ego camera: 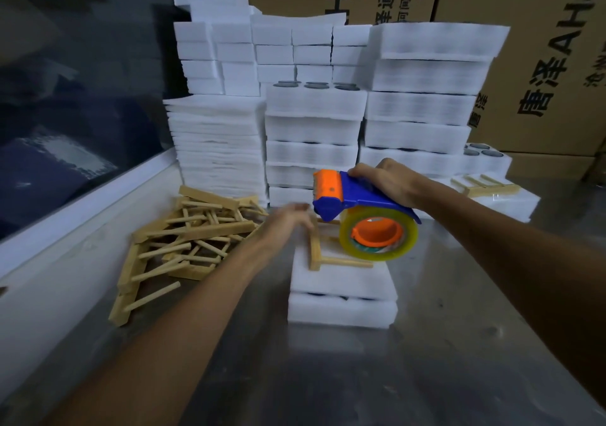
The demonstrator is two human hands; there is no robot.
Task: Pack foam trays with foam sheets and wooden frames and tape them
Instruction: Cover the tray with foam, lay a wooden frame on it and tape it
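Two foam trays stacked on the table, wooden frame on top — untaped, by the look of it. Your right hand grips the tape dispenser just above; left hand at the frame — blurred, finger state unclear. Spare frames remain unpacked.

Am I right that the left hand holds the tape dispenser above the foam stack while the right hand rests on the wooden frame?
Not quite: the hands are swapped. In the head view the right hand holds the tape dispenser above the foam stack, while the left hand rests on the wooden frame.
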